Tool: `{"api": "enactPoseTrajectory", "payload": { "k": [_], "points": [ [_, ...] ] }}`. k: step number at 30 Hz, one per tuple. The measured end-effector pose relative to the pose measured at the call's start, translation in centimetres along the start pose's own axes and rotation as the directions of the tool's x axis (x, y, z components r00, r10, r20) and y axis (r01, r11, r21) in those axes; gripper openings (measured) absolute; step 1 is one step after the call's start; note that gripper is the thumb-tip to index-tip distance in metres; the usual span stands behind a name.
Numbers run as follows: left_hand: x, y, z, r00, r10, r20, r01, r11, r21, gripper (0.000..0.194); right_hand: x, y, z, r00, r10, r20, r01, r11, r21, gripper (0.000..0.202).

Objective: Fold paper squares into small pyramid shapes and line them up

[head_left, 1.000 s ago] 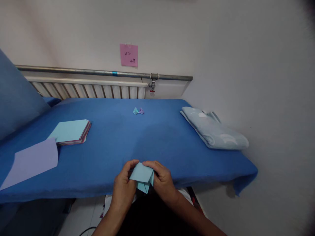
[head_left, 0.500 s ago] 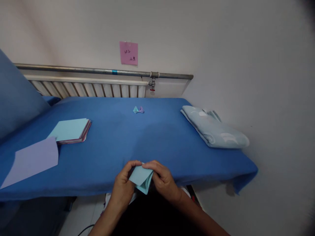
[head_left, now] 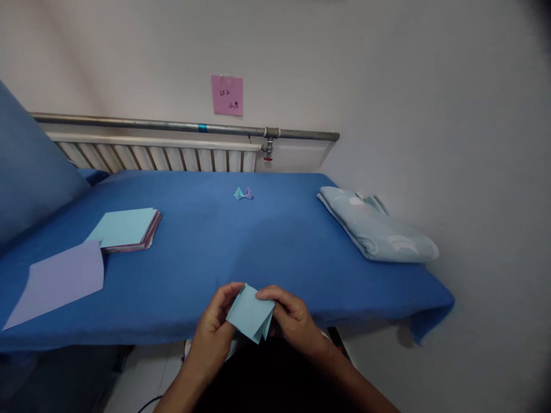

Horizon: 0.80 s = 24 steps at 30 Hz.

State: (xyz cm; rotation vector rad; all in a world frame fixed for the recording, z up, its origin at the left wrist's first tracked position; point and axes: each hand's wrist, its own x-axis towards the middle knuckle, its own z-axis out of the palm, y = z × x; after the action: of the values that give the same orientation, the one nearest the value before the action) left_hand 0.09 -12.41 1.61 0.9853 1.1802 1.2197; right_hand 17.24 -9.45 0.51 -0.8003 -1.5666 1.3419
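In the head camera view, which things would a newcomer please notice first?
The broad blue cloth across the middle probably catches the eye first. At the lower centre, the left hand and right hand hold a folded light-blue paper. A pink handwritten note stands out on the wall, above the metal pipe.

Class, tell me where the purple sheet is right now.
In the head view, the purple sheet lies at the left on the blue cloth, on the near side of the stack and left of the left hand.
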Motion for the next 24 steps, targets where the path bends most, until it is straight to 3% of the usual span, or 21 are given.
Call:
{"api": "enactPoseTrajectory", "payload": {
  "k": [4,7,13,21,24],
  "points": [
    [-0.1,-0.7,0.1,0.997,0.077,-0.008,-0.076,0.995,0.069,0.050,-0.1,0.2,0.2,0.992,-0.123,-0.037,0.116,0.980,-0.159,0.020],
    [-0.3,-0.5,0.4,0.998,0.061,0.001,-0.061,0.994,0.087,0.054,-0.1,0.4,0.3,0.972,-0.228,-0.047,0.207,0.938,-0.279,0.024],
    [-0.2,-0.3,0.4,0.999,0.006,0.036,-0.006,1.000,-0.002,0.056,-0.4,0.0,0.3,0.961,-0.277,-0.020,0.251,0.894,-0.371,0.040],
    [-0.2,-0.9,0.0,0.998,0.048,0.036,-0.054,0.980,0.192,0.044,-0.3,-1.4,0.0,0.951,-0.308,0.026,0.288,0.853,-0.436,0.026],
    [-0.2,-0.9,0.0,0.997,0.068,0.036,-0.075,0.967,0.242,0.045,-0.1,-1.3,0.0,0.940,-0.341,0.032,0.319,0.838,-0.442,0.034]
  ]
}}
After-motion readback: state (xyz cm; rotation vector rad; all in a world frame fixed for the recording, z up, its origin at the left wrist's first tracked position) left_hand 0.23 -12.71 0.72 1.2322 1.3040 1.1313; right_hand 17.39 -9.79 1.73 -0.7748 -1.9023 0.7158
